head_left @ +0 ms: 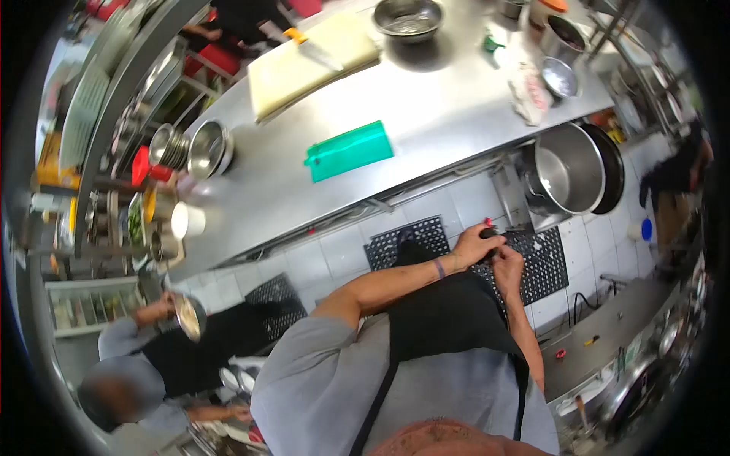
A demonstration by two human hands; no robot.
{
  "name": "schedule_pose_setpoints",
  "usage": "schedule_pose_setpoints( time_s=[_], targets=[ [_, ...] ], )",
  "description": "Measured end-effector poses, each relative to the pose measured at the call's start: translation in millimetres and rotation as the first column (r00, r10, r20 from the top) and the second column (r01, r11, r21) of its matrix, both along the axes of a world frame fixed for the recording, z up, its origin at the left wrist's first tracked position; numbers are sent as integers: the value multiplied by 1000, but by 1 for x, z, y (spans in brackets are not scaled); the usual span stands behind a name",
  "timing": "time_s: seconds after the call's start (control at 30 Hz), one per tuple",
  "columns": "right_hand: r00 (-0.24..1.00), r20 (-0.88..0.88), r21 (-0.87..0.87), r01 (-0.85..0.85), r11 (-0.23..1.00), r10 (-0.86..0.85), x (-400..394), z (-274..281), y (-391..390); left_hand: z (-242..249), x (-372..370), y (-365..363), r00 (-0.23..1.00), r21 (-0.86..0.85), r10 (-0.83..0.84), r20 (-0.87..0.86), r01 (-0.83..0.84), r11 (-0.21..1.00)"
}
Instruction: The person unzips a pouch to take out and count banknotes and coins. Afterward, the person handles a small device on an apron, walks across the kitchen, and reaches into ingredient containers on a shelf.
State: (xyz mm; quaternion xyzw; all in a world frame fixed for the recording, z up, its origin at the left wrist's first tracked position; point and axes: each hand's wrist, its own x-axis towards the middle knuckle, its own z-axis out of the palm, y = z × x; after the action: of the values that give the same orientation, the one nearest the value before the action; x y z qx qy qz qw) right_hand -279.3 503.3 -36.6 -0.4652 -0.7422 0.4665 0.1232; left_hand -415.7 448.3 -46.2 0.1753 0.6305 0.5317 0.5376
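My left hand (476, 245) reaches in from the left with its fingers closed around a small dark object (488, 232). A small red spot shows at the top of that object, and its kind is too small to tell. Beside it, my right hand (507, 271) has its fingers curled in against the same dark object. Both hands are close together in front of my black apron (445, 311), above a black perforated floor mat (544, 262).
A steel counter (266, 194) carries a green cutting board (350, 150), a cream board (304, 64) with a yellow-handled knife (313, 50), and steel bowls (209, 150). A large pot (566, 169) stands right. At left, another person (129, 353) holds a pan (189, 318).
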Motion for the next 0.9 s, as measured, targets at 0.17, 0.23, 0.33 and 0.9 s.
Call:
schedule_pose_setpoints(
  time_s=[0.17,0.23,0.33,0.9],
  targets=[
    [996,-37,123,-71,990,76,13,20,-4,-4,8,2,998,7,7,70,-7,1000],
    [998,-41,382,-34,924,54,14,23,-8,1,8,4,997,-63,-29,78,34,997],
    [966,-217,309,206,928,-142,14,38,-17,-16,5,14,806,-17,133,576,-150,988],
    [916,-400,40,47,998,-27,80,42,-21,34,64,40,817,-171,177,548,-98,980]
  ],
)
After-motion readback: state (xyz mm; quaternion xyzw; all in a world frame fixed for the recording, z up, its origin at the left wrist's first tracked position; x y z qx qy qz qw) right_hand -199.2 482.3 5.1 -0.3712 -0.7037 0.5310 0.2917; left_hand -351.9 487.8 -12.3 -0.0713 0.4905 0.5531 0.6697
